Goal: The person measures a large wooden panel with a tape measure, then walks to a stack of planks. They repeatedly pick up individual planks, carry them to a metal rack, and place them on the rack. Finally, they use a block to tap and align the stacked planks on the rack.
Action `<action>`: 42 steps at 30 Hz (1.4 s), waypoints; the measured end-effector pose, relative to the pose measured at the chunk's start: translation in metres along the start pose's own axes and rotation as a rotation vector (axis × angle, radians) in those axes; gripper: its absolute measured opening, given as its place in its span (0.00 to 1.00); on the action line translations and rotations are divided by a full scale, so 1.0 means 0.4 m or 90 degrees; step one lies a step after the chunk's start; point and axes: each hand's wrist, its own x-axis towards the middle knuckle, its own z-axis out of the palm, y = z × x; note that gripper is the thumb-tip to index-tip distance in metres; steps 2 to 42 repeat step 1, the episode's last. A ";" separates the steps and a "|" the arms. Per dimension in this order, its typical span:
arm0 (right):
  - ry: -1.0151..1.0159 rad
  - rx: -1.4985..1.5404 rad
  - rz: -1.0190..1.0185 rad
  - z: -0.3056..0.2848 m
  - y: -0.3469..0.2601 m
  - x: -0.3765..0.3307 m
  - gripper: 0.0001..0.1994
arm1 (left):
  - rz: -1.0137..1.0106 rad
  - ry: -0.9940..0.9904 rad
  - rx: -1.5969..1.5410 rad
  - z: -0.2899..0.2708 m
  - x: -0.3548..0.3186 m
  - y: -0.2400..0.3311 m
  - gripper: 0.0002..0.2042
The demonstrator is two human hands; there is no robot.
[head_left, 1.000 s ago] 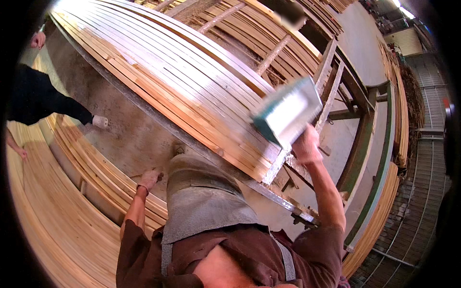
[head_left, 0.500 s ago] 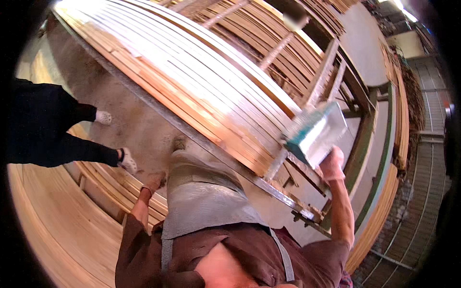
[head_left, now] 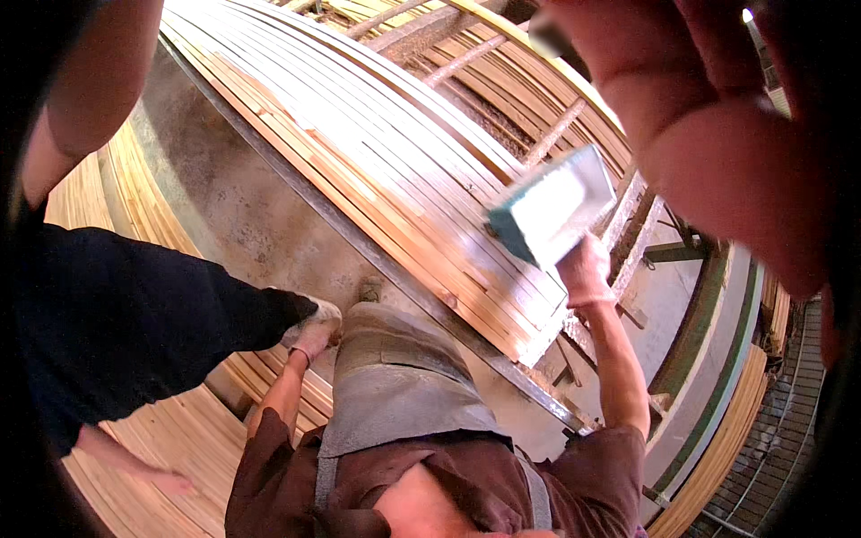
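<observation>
Head view: a green-edged flat block (head_left: 549, 208) is gripped in the closed right hand (head_left: 585, 272) and held above the near end of the stacked wooden strips (head_left: 377, 170) on the table (head_left: 404, 278). The left hand (head_left: 314, 334) hangs beside the grey apron (head_left: 395, 394); its grip cannot be told. A dark-clothed person (head_left: 134, 314) stands close alongside.

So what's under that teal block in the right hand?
Under the teal block held by the right hand lies the stack of long pale wooden strips on a metal rack. The strip surface directly beneath the block is covered.
</observation>
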 end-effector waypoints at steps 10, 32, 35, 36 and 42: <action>0.002 -0.004 0.003 -0.009 0.000 0.001 0.11 | -0.103 0.018 -0.215 -0.009 0.008 0.036 0.13; 0.002 -0.004 0.003 -0.009 0.000 0.001 0.11 | -0.103 0.018 -0.215 -0.009 0.008 0.036 0.13; 0.002 -0.004 0.003 -0.009 0.000 0.001 0.11 | -0.103 0.018 -0.215 -0.009 0.008 0.036 0.13; 0.002 -0.004 0.003 -0.009 0.000 0.001 0.11 | -0.103 0.018 -0.215 -0.009 0.008 0.036 0.13; 0.002 -0.004 0.003 -0.009 0.000 0.001 0.11 | -0.103 0.018 -0.215 -0.009 0.008 0.036 0.13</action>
